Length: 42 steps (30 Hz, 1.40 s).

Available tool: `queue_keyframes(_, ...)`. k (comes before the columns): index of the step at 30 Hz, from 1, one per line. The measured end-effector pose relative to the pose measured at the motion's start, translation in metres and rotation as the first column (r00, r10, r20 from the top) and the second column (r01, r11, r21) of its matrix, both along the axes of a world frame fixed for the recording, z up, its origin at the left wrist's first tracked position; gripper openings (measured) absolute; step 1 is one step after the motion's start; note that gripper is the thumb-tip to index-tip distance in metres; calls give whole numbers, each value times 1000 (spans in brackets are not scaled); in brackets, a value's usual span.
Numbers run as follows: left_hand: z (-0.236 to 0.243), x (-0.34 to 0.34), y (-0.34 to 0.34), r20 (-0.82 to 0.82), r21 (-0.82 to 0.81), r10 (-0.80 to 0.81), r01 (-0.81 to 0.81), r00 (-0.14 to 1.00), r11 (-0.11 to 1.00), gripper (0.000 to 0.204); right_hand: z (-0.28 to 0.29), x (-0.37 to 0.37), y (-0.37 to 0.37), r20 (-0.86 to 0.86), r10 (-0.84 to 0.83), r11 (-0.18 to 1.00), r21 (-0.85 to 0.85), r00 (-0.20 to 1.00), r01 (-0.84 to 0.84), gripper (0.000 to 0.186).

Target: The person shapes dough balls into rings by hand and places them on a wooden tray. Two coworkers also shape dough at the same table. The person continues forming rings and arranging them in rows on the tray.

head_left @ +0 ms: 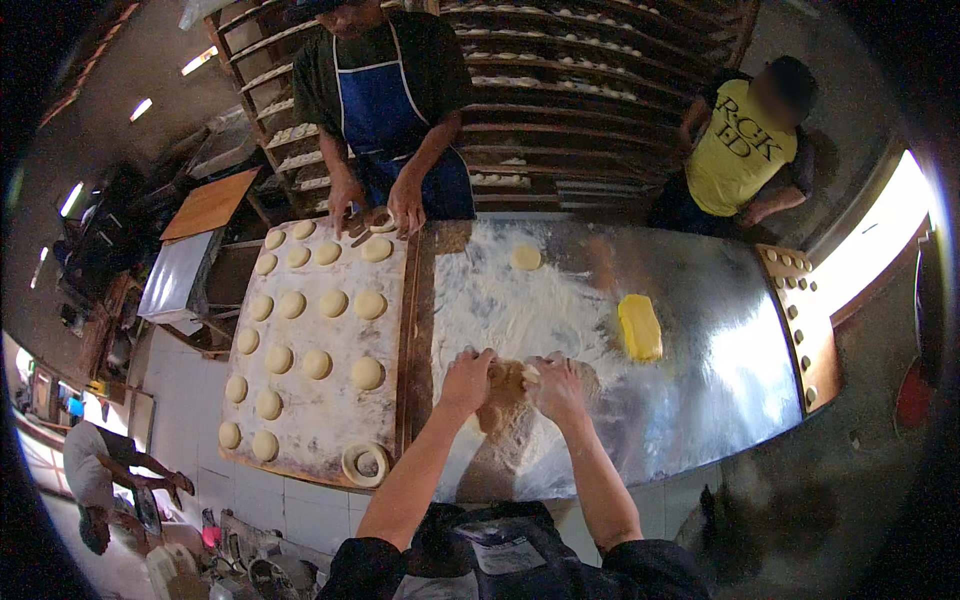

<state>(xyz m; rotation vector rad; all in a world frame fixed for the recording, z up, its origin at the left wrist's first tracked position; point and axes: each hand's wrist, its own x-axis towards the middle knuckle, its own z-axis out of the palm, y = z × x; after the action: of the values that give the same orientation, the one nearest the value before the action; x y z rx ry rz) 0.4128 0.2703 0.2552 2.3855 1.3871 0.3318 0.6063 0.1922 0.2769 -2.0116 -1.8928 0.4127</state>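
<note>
My left hand [468,380] is on the floured steel worktop [710,410], its fingers curled; whatever they hold is hidden. My right hand [555,385] is bent around a small pale piece of dough [530,374] just to its left. Between both hands lies a brownish patch of the surface with scattered flour. A yellow slab [639,327] sits to the right, and one dough round [526,257] farther back. On the left, a floured board [240,400] bears rows of dough rounds [317,364] and a pale ring [365,464] near its front edge.
A co-worker in a blue apron [385,100] handles items at the board's back. Another in yellow [740,140] stands back right, beside a narrow board [823,355] with small pieces. Racks of trays [560,110] line the back. A bent-over person [90,470] is at lower left.
</note>
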Motion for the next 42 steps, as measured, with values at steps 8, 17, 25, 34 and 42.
queue_keyframes(8,48,13,-72,262,-309,321,-236,910,921,35,10,23,29,-456,198,913,-236,868,-332,38)
queue_keyframes(17,79,26,-104,660,-505,504,-167,558,847,30,41,18,1,-864,103,939,-79,493,-334,44)
queue_keyframes(25,81,11,-95,406,-26,259,-272,876,962,40,18,-54,20,-981,-179,970,-189,-74,155,47)
queue_keyframes(34,67,-64,-97,901,-253,230,16,368,967,45,31,-80,-13,-940,-94,966,-7,-327,-258,39)
queue_keyframes(42,77,-113,-103,658,-40,279,-338,700,940,40,39,-152,-16,-992,54,936,91,-116,-340,74)
